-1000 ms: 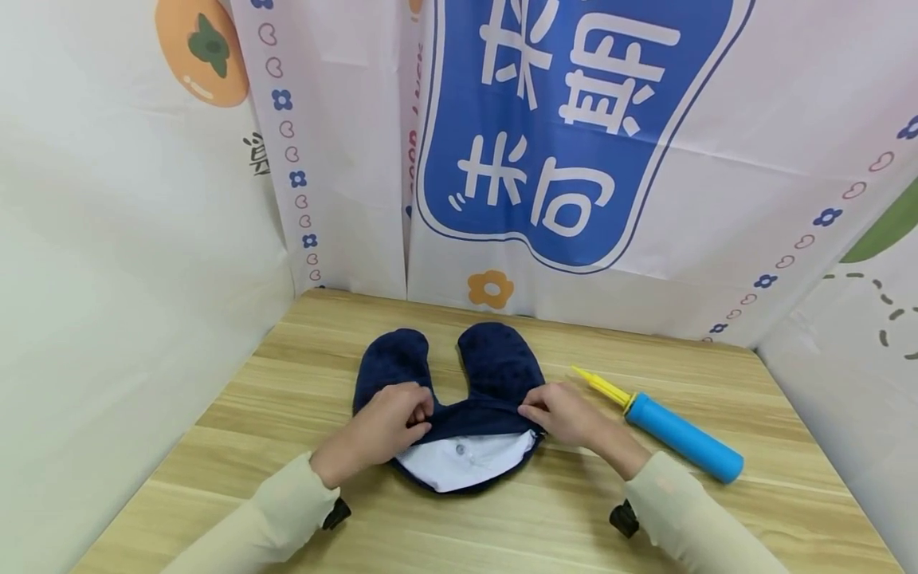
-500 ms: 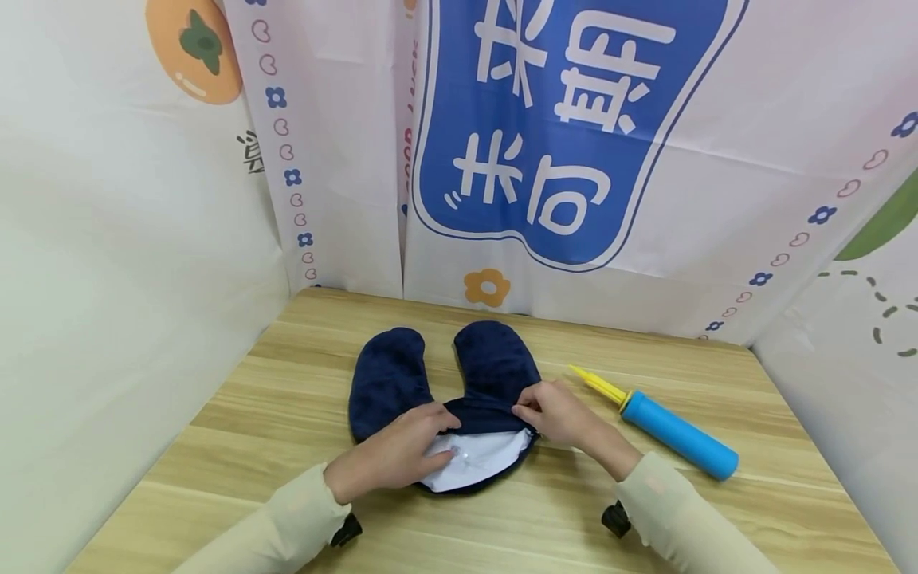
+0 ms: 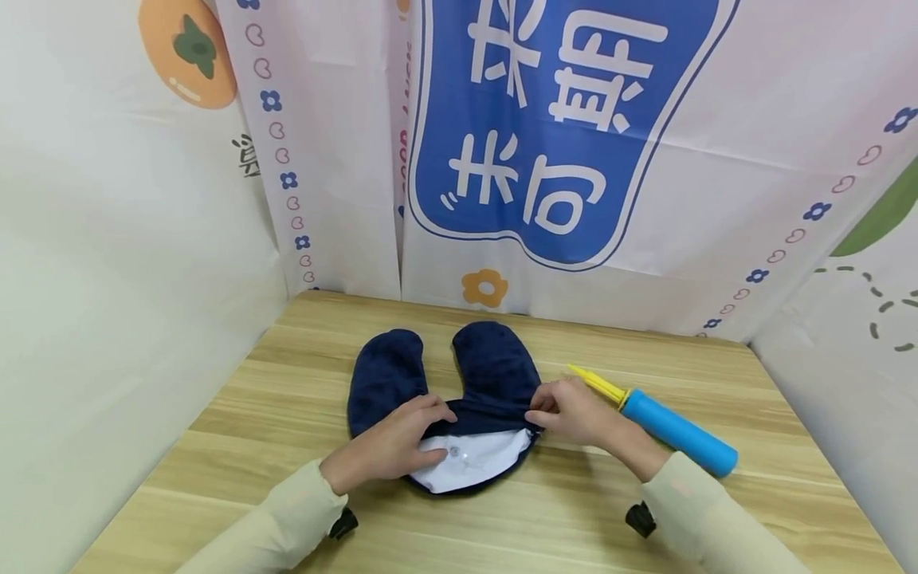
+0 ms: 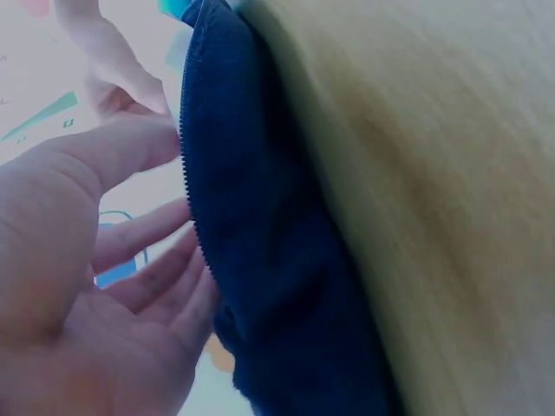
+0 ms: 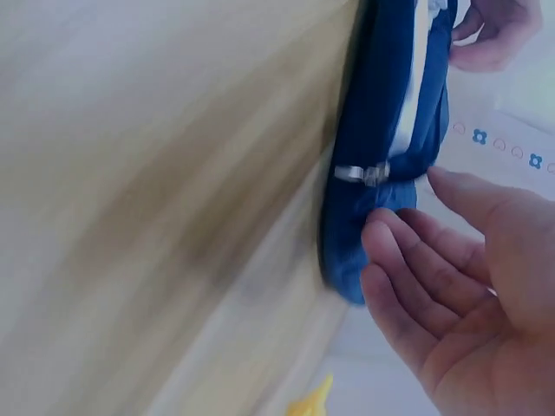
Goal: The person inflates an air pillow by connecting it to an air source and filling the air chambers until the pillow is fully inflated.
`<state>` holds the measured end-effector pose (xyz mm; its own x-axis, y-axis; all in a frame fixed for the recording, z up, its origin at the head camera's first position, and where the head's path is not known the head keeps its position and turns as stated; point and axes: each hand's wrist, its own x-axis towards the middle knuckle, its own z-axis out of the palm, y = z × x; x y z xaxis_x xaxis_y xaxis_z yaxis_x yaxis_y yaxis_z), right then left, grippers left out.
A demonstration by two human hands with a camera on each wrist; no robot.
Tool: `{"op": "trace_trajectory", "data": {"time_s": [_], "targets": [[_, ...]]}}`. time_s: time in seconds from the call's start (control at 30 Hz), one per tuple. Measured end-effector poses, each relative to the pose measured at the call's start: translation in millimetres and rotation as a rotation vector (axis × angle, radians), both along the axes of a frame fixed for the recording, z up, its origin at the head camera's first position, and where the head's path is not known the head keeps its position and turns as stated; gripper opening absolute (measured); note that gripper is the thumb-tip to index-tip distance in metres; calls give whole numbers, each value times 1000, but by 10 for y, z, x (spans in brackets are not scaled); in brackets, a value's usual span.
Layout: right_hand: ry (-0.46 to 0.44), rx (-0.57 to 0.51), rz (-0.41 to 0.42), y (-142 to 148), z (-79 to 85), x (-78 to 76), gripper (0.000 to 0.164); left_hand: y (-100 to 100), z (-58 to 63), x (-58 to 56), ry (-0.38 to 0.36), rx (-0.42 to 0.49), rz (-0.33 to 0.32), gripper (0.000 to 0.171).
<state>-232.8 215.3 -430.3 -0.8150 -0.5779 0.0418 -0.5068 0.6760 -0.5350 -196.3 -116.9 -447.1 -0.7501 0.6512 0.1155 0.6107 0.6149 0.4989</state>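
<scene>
A navy plush U-shaped neck pillow [image 3: 495, 363] lies flat on the table, its two arms pointing away. Its curved near end is unzipped, baring a white inner bladder [image 3: 488, 458] with a clear round valve [image 3: 454, 452]. My left hand [image 3: 394, 442] rests at the left of the opening, thumb and fingers spread, fingertips at the toothed zipper edge [image 4: 192, 191]. At the right end of the opening, my right hand [image 3: 574, 413] pinches the navy fabric between thumb and fingers. Just beside those fingertips, the metal zipper slider [image 5: 375, 174] shows in the right wrist view.
A blue hand pump [image 3: 677, 430] with a yellow nozzle [image 3: 595, 383] lies on the wooden table [image 3: 272, 414], right of the pillow and behind my right forearm. Printed white sheets [image 3: 344, 159] hang around the table's back and sides.
My left hand has shifted right along the opening, and its fingers have spread over the white bladder's left end. My right hand stays at the right end, now slightly farther right.
</scene>
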Motion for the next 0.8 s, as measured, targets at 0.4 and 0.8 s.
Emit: {"op": "trace_trajectory", "data": {"time_s": [0.4,0.8], "targets": [[191,146,-49,682,180,262,32,1,-48,-91,22,14,-132,37],[373,235,-111,1511,185,518,55,1,-79,-167,27,34,-215,25]]}}
